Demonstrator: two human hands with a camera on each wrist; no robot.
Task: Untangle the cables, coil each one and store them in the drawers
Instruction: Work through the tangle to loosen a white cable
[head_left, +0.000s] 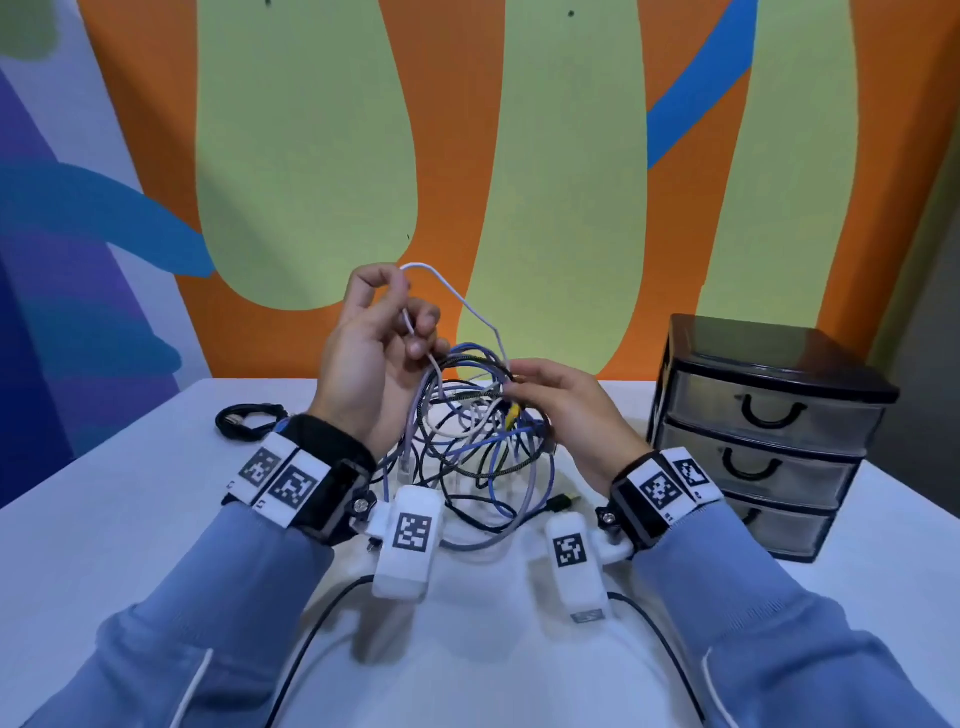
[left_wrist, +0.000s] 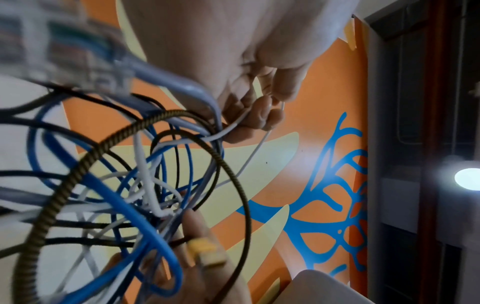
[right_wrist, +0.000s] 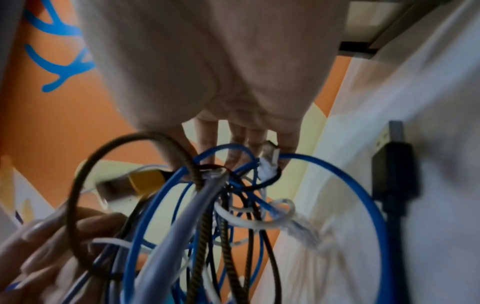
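Left hand pinches thin white cable, which arcs upward. Right hand pinches cable tangle. Drawer unit shut; contents indiscernible.

A person wears a light blue long-sleeved top, its left sleeve and right sleeve reaching the wrists. Each wrist carries a black band faced with white tiles printed with black square codes. A white camera block, also coded, hangs from each band, trailing a black cable.
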